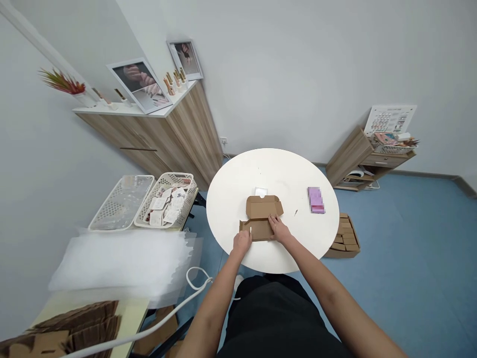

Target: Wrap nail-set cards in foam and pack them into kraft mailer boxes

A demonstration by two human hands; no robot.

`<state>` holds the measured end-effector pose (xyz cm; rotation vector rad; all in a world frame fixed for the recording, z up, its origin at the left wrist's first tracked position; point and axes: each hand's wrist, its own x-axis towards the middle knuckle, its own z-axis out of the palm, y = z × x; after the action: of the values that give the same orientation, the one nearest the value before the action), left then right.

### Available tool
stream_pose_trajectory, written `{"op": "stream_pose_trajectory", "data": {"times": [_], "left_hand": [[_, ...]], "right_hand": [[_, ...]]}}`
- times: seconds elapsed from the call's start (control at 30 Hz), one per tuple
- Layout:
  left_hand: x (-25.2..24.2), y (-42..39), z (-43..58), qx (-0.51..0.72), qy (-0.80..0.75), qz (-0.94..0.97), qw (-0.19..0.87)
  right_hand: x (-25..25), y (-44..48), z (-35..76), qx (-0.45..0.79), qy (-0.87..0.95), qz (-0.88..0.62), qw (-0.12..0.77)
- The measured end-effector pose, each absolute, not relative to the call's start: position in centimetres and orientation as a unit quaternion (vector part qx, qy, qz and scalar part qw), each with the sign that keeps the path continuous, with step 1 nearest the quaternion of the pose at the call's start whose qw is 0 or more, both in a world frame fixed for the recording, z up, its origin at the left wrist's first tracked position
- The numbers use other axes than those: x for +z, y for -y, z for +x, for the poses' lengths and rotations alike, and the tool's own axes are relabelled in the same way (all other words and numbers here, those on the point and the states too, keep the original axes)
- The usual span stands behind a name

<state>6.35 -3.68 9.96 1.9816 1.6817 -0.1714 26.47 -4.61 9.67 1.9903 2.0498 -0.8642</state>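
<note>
A brown cardboard mailer box [260, 230] lies unfolded on the round white table [238, 174], its lid flap tilted back away from me. My left hand [242, 241] is closed around the box's near left corner, where a small white strip shows by the fingertips. At the right side of the box, my right hand [278, 230] grips the edge, fingers over the fold and thumb toward the front. Just behind the lid sits a small white item [261, 191]. A purple packet [316, 200], blurred out, rests farther right.
To the left stand a white basket of cards [167, 205], a basket of clear plastic [122, 201], a stack of white translucent sheets [122, 261] and flat cardboard [82, 325]. A white cable [167, 315] crosses the lower left. A carton of folded boxes [345, 238] is on the floor right.
</note>
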Motion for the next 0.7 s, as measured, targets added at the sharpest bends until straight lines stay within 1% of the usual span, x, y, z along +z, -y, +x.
{"op": "stream_pose_trajectory", "data": {"times": [0.17, 0.27, 0.5, 0.7], "left_hand": [[11.2, 2.1, 5.7, -0.003, -0.64, 0.744, 0.194], [11.4, 1.1, 5.9, -0.011, -0.628, 0.762, 0.156], [10.4, 1.1, 8.6, -0.012, -0.62, 0.77, 0.15], [10.0, 1.3, 8.6, 0.035, -0.62, 0.764, 0.176]], "right_hand": [[10.1, 4.7, 26.5, -0.286, -0.688, 0.663, 0.073], [10.2, 4.7, 26.4, -0.292, -0.686, 0.663, 0.071], [10.1, 4.5, 26.3, -0.297, -0.681, 0.665, 0.074], [10.1, 4.6, 26.3, -0.296, -0.68, 0.666, 0.077]]}}
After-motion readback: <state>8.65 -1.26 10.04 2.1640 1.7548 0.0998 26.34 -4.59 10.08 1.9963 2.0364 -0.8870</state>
